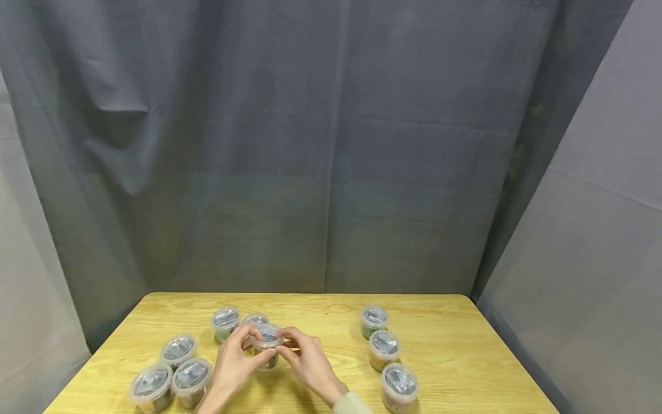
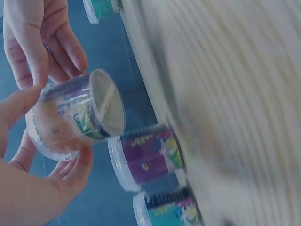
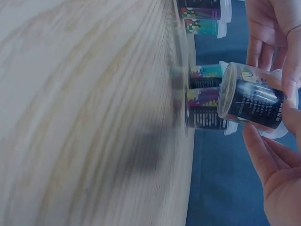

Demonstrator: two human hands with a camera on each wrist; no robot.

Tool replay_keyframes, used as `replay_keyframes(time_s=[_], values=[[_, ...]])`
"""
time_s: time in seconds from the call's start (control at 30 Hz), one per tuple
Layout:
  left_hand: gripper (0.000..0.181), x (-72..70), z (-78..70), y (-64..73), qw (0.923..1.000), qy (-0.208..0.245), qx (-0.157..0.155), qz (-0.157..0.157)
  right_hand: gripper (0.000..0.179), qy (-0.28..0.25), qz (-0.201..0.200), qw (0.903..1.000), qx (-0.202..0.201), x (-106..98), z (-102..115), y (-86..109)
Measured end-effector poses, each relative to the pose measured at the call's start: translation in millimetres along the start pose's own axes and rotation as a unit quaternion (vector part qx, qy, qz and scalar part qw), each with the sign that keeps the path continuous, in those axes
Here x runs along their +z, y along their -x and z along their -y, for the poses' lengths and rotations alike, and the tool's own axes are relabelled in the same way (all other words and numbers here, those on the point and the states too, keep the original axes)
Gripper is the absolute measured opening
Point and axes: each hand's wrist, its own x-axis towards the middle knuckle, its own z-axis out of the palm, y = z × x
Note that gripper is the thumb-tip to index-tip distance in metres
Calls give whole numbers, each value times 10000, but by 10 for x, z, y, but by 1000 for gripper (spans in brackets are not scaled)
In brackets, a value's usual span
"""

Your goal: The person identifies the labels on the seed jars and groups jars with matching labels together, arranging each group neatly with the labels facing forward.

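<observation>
Near the middle of the table, both hands hold one small round clear plastic tub (image 1: 268, 361) with a lid and a printed wrap. Peach-orange contents show through its side (image 2: 51, 117); the right wrist view shows a dark label panel (image 3: 256, 101). My left hand (image 1: 235, 362) pinches the tub's left side, thumb and fingers at the lid rim. Opposite it, my right hand (image 1: 308, 365) grips the right side the same way. The tub is raised off the wood, its clear base visible in both wrist views. Just behind it stands a similar tub (image 1: 256, 318), partly hidden.
Similar lidded tubs stand at left: one at the back (image 1: 226, 319) and several nearer, including a front-left tub (image 1: 151, 386). A right-hand column has a back tub (image 1: 374, 319), middle tub (image 1: 384, 348) and front tub (image 1: 400, 386). Grey curtains (image 1: 414, 172) surround the wooden table (image 1: 465, 356).
</observation>
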Motion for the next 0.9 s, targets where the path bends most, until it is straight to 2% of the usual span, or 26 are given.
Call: replay_keyframes(time_s=[0.13, 0.23, 0.33, 0.5, 0.67, 0.77, 0.9], values=[[35, 75, -30, 12, 9993, 214, -263, 173, 20, 16, -53, 10000, -44, -84, -27, 27], [47, 117, -48, 25, 9976, 345, -497, 325, 20, 27, -37, 10000, -50, -148, -34, 47], [58, 149, -69, 17, 9956, 579, -559, 475, 20, -10, -33, 10000, 33, -220, -39, 53], [65, 230, -86, -3, 9923, 930, -458, 681, 19, -134, -150, 9996, 216, -339, -59, 67], [71, 321, -87, 6, 9895, 1177, -361, 758, 21, -334, -196, 9982, 458, -419, -69, 105], [72, 374, -100, 10, 9916, 1057, -232, 711, 21, -486, -315, 9959, 699, -455, -71, 120], [71, 454, -144, 22, 9962, 712, 21, 497, 24, -634, -540, 9902, 1122, -486, -60, 124]])
